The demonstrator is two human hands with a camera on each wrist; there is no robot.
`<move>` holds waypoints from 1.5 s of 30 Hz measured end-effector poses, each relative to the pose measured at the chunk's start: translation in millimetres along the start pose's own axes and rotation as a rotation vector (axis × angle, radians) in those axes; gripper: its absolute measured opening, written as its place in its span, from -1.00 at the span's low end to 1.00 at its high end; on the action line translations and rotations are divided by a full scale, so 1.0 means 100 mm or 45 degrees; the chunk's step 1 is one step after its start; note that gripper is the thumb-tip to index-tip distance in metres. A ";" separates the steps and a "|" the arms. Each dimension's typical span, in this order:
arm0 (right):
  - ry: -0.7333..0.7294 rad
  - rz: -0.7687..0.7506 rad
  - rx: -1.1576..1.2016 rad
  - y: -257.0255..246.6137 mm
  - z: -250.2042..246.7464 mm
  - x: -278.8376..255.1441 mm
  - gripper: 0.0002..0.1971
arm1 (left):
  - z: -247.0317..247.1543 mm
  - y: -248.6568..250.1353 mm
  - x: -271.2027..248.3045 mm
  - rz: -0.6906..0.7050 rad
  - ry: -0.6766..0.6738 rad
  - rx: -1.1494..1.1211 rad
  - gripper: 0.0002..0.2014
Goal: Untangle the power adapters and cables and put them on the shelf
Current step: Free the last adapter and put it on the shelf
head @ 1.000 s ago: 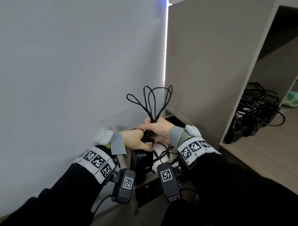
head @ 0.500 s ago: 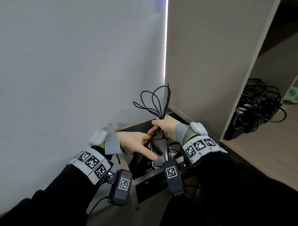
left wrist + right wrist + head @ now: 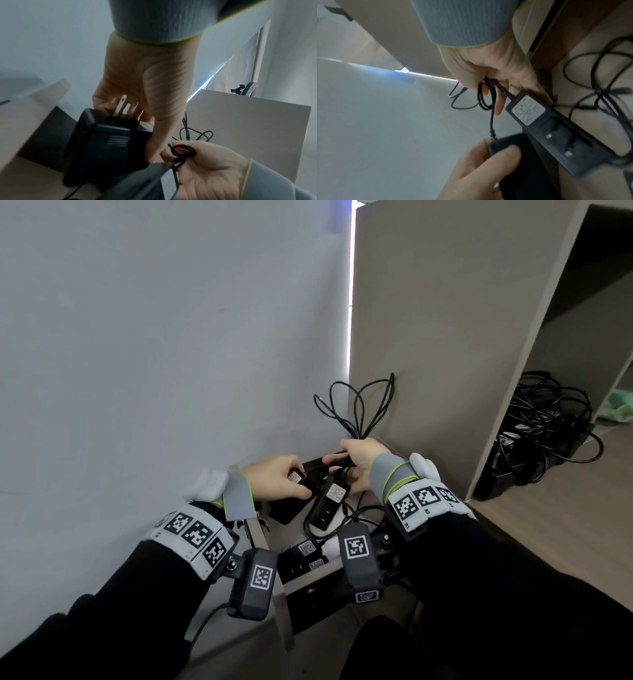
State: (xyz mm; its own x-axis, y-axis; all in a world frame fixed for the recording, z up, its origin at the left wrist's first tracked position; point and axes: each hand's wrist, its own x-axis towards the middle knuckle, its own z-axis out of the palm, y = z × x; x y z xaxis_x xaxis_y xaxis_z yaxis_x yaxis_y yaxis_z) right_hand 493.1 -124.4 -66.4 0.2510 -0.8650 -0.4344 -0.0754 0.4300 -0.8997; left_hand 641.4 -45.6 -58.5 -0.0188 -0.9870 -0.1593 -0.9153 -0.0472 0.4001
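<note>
The left hand (image 3: 274, 479) grips a black power adapter (image 3: 109, 142), prongs up by its palm. Just beside it, the right hand (image 3: 359, 460) clasps a bundle of looped cable (image 3: 359, 405), a second adapter (image 3: 556, 128) dangling below its fingers.

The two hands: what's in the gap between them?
In the head view, a second adapter hangs between the left hand, which grips its own adapter, and the right hand, which holds the bunched cable.

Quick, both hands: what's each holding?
Left hand: grips a black boxy power adapter.
Right hand: grips a bunch of looped thin black cable.
</note>
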 end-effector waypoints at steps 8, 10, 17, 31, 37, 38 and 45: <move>0.050 0.217 0.391 0.23 0.22 0.11 -0.69 | 0.01 -0.07 0.04 -0.044 -0.003 0.211 -0.54; 0.064 0.258 0.438 0.31 0.26 0.15 -0.68 | 0.03 -0.13 0.04 -0.048 -0.014 0.225 -0.48; 0.071 0.441 0.457 0.57 0.30 0.15 -0.72 | 0.15 -0.28 0.05 -0.061 -0.037 0.107 -0.47; 0.023 0.481 0.419 0.50 0.20 0.08 -0.09 | 0.27 -0.42 0.04 -0.050 0.087 -0.073 -0.43; 0.082 0.435 0.387 0.37 0.15 -0.02 -0.22 | 0.27 -0.39 0.03 0.021 0.143 -0.027 -0.55; 0.084 0.432 0.364 0.35 0.15 -0.05 -0.21 | 0.27 -0.39 0.04 0.037 0.168 -0.021 -0.54; -0.110 0.411 0.067 0.38 0.16 -0.23 -0.18 | 0.28 -0.44 0.08 0.027 0.187 0.081 -0.52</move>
State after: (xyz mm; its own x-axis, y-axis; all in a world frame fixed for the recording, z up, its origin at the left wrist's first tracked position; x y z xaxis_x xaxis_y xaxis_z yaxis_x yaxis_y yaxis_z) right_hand 499.9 -83.9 -89.7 0.3033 -0.6581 -0.6892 -0.1149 0.6927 -0.7120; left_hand 670.3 -47.5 -102.5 0.0163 -0.9997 -0.0156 -0.9390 -0.0207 0.3434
